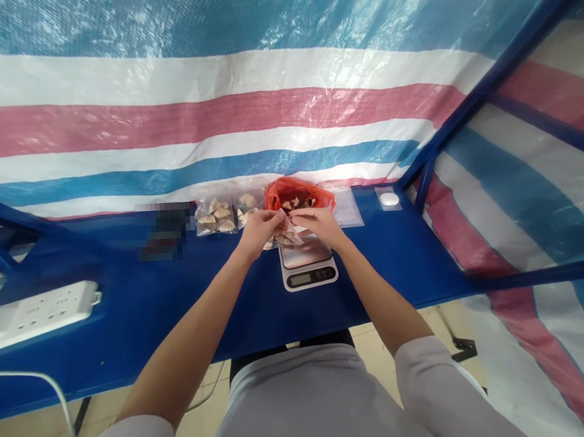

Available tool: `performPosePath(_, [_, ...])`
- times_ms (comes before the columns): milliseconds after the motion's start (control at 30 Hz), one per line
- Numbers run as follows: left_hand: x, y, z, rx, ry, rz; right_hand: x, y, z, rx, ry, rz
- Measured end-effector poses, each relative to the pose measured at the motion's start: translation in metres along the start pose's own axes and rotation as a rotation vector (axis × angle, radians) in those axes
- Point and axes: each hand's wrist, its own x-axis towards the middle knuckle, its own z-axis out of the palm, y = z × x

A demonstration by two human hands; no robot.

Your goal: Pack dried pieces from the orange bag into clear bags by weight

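Note:
My left hand point(259, 228) and my right hand point(318, 222) meet above a small digital kitchen scale point(308, 264) on the blue table. Together they pinch the top edge of a small clear plastic bag point(287, 237) with pale pieces inside, which hangs just over the scale's plate. Both hands have their fingers closed on the bag. Right behind my hands lies an open red plastic bag point(295, 193) with more of the pale pieces in it.
Two filled clear bags point(216, 217) lie to the left of the red bag, flat empty clear bags point(348, 208) to its right, then a small white round object point(389, 199). A white power strip point(37, 311) sits at the table's left edge. Striped tarpaulin walls surround the blue table point(178, 296).

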Motion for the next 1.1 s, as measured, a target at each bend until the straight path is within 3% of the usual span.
performPosePath(200, [0.004,-0.002,-0.001,-0.053,0.041,-0.024,-0.001,-0.006,0.002,-0.146,-0.033,-0.05])
performPosePath(467, [0.005,-0.001,-0.001,0.063,0.065,0.02,0.002,-0.006,-0.001,-0.36,-0.021,-0.132])
performPosePath(1100, [-0.001,0.002,-0.009,0.171,-0.092,0.028,0.003,0.006,0.0,-0.143,0.057,-0.002])
